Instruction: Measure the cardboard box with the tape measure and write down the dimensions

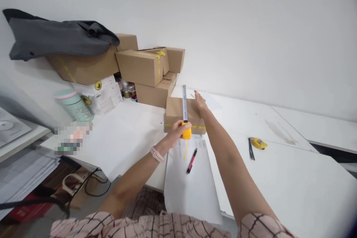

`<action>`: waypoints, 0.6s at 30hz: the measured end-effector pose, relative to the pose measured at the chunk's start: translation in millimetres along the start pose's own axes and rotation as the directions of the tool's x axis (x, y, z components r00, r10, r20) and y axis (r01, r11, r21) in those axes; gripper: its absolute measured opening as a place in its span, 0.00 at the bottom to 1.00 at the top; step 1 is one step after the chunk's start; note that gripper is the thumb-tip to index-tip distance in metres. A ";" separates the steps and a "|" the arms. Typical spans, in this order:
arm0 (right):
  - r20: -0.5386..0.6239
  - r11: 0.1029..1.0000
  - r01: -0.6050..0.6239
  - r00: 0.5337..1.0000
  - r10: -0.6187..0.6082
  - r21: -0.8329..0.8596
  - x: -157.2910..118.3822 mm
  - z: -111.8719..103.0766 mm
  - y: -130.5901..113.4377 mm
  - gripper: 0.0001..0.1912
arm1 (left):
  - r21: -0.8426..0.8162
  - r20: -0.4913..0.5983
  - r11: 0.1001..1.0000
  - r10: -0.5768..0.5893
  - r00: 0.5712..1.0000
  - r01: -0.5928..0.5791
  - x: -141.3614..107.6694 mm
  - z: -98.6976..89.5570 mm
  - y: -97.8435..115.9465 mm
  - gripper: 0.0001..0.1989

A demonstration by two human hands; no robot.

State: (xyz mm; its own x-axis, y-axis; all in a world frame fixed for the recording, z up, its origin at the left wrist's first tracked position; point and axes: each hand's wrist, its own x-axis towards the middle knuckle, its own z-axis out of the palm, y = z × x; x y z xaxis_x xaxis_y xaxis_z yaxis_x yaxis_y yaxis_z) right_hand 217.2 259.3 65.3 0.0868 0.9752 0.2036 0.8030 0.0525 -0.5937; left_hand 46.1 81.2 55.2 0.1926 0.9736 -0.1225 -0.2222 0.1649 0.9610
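Observation:
My left hand point(175, 134) is closed around an orange tape measure point(186, 131). Its metal blade point(184, 102) sticks out away from me over the top of a small cardboard box point(174, 109) with yellow strapping along its near side. A yellow strap hangs below the tape measure's case. At the box's far right corner is my right hand point(200, 102), fingers stretched out and flat against or just beside the box. On white paper point(192, 193) in front of the box lies a red and black pen point(192, 161).
A second yellow tape measure point(259, 143) with a black strap lies at right. Cardboard boxes point(139, 67) are stacked at the back left, beneath a dark grey bag point(61, 39). A mint-green tumbler point(74, 105) stands at left. Large white sheets point(125, 137) cover the left tabletop.

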 end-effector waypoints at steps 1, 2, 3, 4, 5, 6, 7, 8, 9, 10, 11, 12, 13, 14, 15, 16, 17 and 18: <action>-0.050 0.995 -0.064 0.996 0.068 0.081 -4.2 -9.6 9.5 0.34 | 0.055 -0.067 0.994 0.098 0.993 -0.095 -5.6 -8.6 -1.6 0.18; -0.084 0.979 -0.132 0.986 0.146 0.155 -10.1 -18.2 20.2 0.34 | 0.101 -0.135 0.980 0.187 0.973 -0.174 -10.1 -17.9 -3.7 0.21; -0.098 0.960 -0.188 0.972 0.211 0.205 -17.5 -25.0 31.3 0.34 | 0.139 -0.208 0.963 0.257 0.944 -0.231 -12.9 -27.4 -6.4 0.23; -0.096 0.944 -0.222 0.963 0.251 0.245 -26.2 -29.7 42.0 0.34 | 0.163 -0.275 0.952 0.298 0.914 -0.261 -13.6 -36.6 -9.4 0.25; -0.078 0.925 -0.247 0.957 0.279 0.288 -35.7 -32.2 51.5 0.35 | 0.168 -0.327 0.949 0.308 0.893 -0.265 -12.2 -45.1 -12.6 0.27; -0.036 0.904 -0.271 0.953 0.299 0.330 -45.3 -32.7 59.1 0.35 | 0.154 -0.358 0.955 0.294 0.886 -0.255 -9.0 -52.6 -15.6 0.26; 0.019 0.882 -0.291 0.952 0.306 0.371 -54.3 -31.7 64.5 0.36 | 0.125 -0.360 0.964 0.266 0.894 -0.236 -4.3 -59.1 -18.0 0.25; 0.075 0.863 -0.304 0.951 0.300 0.402 -62.2 -30.2 67.3 0.37 | 0.088 -0.342 0.973 0.232 0.910 -0.215 1.3 -64.7 -19.3 0.24; 0.122 0.852 -0.308 0.951 0.284 0.424 -68.3 -28.8 67.8 0.38 | 0.053 -0.314 0.979 0.204 0.927 -0.198 7.1 -69.4 -19.1 0.23; 0.151 0.849 -0.300 0.954 0.259 0.436 -72.3 -28.5 66.2 0.39 | 0.024 -0.287 0.981 0.190 0.939 -0.191 12.7 -73.5 -17.0 0.22; 0.161 0.854 -0.282 0.959 0.234 0.438 -74.2 -29.7 62.9 0.40 | 0.001 -0.265 0.981 0.189 0.946 -0.196 17.7 -77.2 -12.7 0.21; 0.154 0.866 -0.259 0.965 0.213 0.427 -73.9 -32.8 58.2 0.41 | -0.017 -0.248 0.978 0.196 0.949 -0.207 21.9 -80.4 -6.3 0.21; 0.137 0.885 -0.240 0.970 0.202 0.399 -71.9 -37.5 52.5 0.42 | -0.029 -0.234 0.975 0.210 0.949 -0.222 25.3 -83.3 2.1 0.21; 0.119 0.908 -0.228 0.973 0.199 0.352 -68.5 -43.5 46.0 0.42 | -0.038 -0.222 0.970 0.227 0.948 -0.241 28.2 -85.7 11.9 0.21; 0.098 0.933 -0.219 0.975 0.199 0.287 -64.3 -50.1 39.0 0.41 | -0.043 -0.213 0.964 0.246 0.945 -0.261 30.8 -87.6 22.5 0.21; 0.076 0.956 -0.211 0.977 0.199 0.203 -59.6 -56.3 31.8 0.40 | -0.043 -0.208 0.960 0.262 0.942 -0.276 33.4 -89.0 33.2 0.21; 0.057 0.973 -0.204 0.978 0.199 0.108 -54.9 -61.6 24.6 0.39 | -0.037 -0.203 0.958 0.270 0.941 -0.283 36.2 -89.8 43.3 0.21; 0.041 0.981 -0.194 0.980 0.193 0.015 -50.3 -65.1 17.7 0.37 | -0.027 -0.197 0.960 0.268 0.943 -0.278 39.2 -90.1 52.2 0.20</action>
State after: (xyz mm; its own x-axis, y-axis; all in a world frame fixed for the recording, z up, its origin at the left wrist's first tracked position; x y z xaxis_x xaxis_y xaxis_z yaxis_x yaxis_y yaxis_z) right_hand 265.4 197.2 95.2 0.2159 0.9750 0.0534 0.7623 -0.1341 -0.6332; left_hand -44.1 142.1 78.2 -0.0660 0.9935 0.0928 -0.2927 -0.1082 0.9501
